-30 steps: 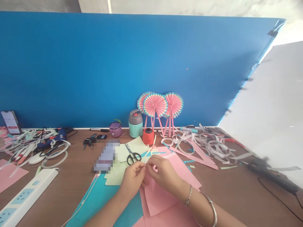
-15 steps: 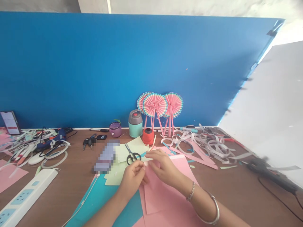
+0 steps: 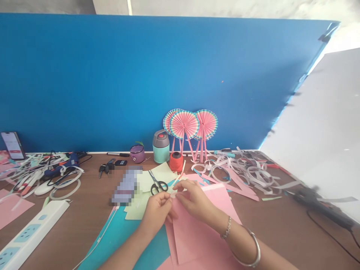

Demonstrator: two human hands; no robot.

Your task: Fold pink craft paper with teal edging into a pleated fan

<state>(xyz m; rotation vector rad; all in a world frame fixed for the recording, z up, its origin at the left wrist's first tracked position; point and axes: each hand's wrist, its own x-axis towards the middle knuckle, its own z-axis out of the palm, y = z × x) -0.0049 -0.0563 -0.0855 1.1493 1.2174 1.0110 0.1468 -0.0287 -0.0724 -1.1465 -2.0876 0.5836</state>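
A sheet of pink paper (image 3: 205, 232) lies under both hands, with a white tape strip (image 3: 215, 186) along its far edge. My left hand (image 3: 159, 210) is closed at the sheet's far left corner, pinching the pink paper. Across the far edge reaches my right hand (image 3: 194, 198), its thumb and index finger closing on the whitish strip end at that same corner. The fingers partly hide this spot. Just beyond my left hand, black-handled scissors (image 3: 158, 184) rest on pale green paper (image 3: 140, 208).
Pink paper fans (image 3: 184, 125) stand by the blue partition (image 3: 112, 75). Nearby are a teal flask (image 3: 161, 148), a red spool (image 3: 176, 163) and a purple pot (image 3: 137, 153). Strip scraps (image 3: 250, 172) and a glue gun (image 3: 317, 206) lie right; a power strip (image 3: 30, 238) lies left.
The top pink sheet has shifted slightly toward me and turned a little, its right edge now farther right. Both hands stay at the same corner with nearly the same grip.
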